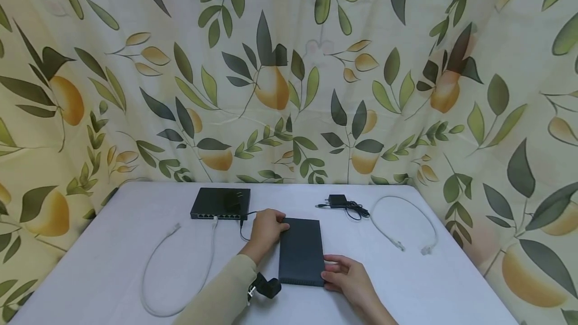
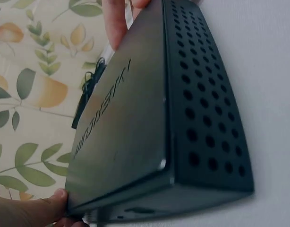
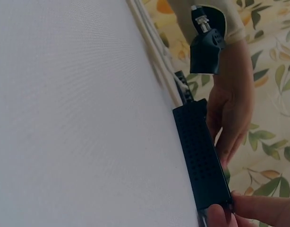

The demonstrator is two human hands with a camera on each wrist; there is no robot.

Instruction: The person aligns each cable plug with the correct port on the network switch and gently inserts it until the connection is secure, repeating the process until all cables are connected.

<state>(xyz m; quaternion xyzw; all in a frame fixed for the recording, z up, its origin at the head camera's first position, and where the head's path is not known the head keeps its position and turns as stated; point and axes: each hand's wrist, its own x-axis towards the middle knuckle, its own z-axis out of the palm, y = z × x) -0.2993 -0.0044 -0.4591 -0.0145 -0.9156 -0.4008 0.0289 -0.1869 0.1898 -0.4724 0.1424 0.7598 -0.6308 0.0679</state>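
A flat black box (image 1: 301, 252) with rows of round holes along its side (image 2: 206, 104) lies on the white table in front of the person. The left hand (image 1: 266, 232) grips its far left corner, the thumb (image 2: 57, 198) at the edge in the left wrist view. At the near right edge the right hand (image 1: 347, 277) pinches the box between thumb and fingers; the right wrist view shows those fingertips (image 3: 230, 208) at the box's end. A black device with a row of ports (image 1: 220, 203) stands behind and to the left, a white cable (image 1: 212, 250) and a thin black cable plugged in.
A black power adapter (image 1: 337, 201) with a bundled cord lies at the back right. Beside it is a loose white cable (image 1: 426, 214) with two plugs. The white cable's free plug (image 1: 175, 228) lies at left. A patterned curtain (image 1: 289, 89) hangs behind the table (image 1: 384, 295).
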